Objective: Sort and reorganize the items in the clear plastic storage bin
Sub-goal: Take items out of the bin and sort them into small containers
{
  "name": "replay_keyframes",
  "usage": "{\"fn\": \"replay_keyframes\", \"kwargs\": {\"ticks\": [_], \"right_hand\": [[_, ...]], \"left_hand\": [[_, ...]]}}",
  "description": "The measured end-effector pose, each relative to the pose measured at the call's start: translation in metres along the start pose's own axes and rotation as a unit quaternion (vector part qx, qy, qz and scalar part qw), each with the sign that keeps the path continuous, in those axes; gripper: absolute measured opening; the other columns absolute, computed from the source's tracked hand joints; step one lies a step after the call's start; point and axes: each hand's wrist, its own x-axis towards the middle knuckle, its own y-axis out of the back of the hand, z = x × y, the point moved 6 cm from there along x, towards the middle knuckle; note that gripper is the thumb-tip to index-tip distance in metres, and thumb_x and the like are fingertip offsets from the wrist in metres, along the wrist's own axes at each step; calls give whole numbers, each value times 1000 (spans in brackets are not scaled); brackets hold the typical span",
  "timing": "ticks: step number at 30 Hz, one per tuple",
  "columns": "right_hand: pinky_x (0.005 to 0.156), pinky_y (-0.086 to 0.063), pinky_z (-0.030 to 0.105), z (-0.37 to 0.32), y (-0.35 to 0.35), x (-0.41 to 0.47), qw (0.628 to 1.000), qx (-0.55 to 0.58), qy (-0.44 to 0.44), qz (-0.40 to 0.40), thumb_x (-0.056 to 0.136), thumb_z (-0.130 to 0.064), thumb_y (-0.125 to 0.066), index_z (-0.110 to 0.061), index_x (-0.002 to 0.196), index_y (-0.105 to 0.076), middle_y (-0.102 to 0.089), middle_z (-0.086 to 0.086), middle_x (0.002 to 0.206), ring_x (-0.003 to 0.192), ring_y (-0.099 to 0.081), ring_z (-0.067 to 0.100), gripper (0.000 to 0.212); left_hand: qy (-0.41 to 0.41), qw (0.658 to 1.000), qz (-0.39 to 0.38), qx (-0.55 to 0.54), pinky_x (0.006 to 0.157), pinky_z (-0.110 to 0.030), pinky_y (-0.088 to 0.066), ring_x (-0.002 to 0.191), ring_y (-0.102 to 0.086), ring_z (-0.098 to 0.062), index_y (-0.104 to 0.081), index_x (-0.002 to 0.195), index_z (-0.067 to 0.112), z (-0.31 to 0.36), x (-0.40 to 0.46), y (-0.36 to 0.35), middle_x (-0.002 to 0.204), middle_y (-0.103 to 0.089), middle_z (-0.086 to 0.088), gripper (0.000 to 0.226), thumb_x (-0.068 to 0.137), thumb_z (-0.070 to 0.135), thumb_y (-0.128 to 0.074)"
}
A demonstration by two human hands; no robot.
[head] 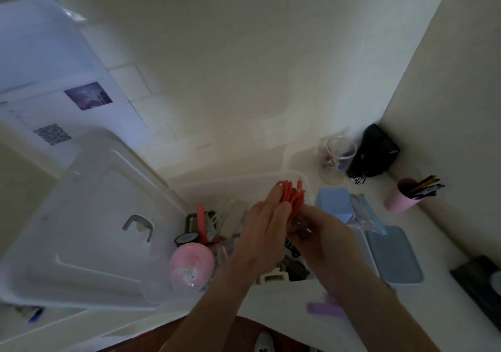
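A clear plastic storage bin (238, 179) stands on the white desk, filled with small items. Both hands hover over it and hold a coiled red cable (292, 195). My left hand (264, 225) grips the coil from the left, fingers around its top. My right hand (322, 232) pinches the lower part of the coil from the right. Inside the bin lie a round pink case (191, 266), a pink comb (201, 221), a dark calculator (193, 222), hair clips (271, 275) and other small bits, partly hidden by my hands.
The bin's translucent lid (89, 224) leans at the left. A blue box (334, 203), a grey-blue flat case (393, 255), a glass jar (337, 160), a black speaker (375, 152) and a pink pencil cup (401, 198) sit to the right. A purple item (326, 308) lies near the desk's front edge.
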Motion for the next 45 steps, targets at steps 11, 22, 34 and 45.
{"fn": "replay_keyframes", "kwargs": {"ticks": [11, 22, 34, 45], "right_hand": [[88, -52, 34, 19, 3, -1, 990, 86, -81, -71, 94, -21, -59, 2, 109, -67, -63, 7, 74, 78, -62, 18, 29], [97, -54, 40, 12, 3, -8, 992, 88, -46, -83, 101, -25, -43, -2, 129, -62, -64, 20, 128, 120, -61, 31, 41], [96, -50, 47, 8, 17, -6, 993, 69, -68, -66, 93, -7, -51, 14, 120, -59, -58, 30, 115, 100, -58, 37, 35], [71, -58, 22, -20, 37, -23, 990, -108, 95, -4, 76, -1, -69, -4, 93, -77, -76, 18, 94, 84, -73, 23, 19]], "left_hand": [[-215, 938, -98, 254, 69, -41, -48, 65, -52, -30, -65, 94, 1, 10, -4, -6, 98, -60, -20, 24, 96, 5, -41], [-107, 985, -37, 129, 82, -11, -32, 87, -45, 8, -50, 100, 37, 11, -6, -5, 85, -49, 27, 11, 103, 43, -42], [-73, 993, 90, -28, 79, -17, -54, 89, -69, 0, -71, 122, 24, 9, -4, -4, 97, -74, 18, 26, 103, 19, -54], [-12, 975, -49, -218, 99, -38, -54, 113, -68, -19, -71, 119, 15, -12, 0, -9, 117, -73, -2, 29, 104, 7, -48]]}}
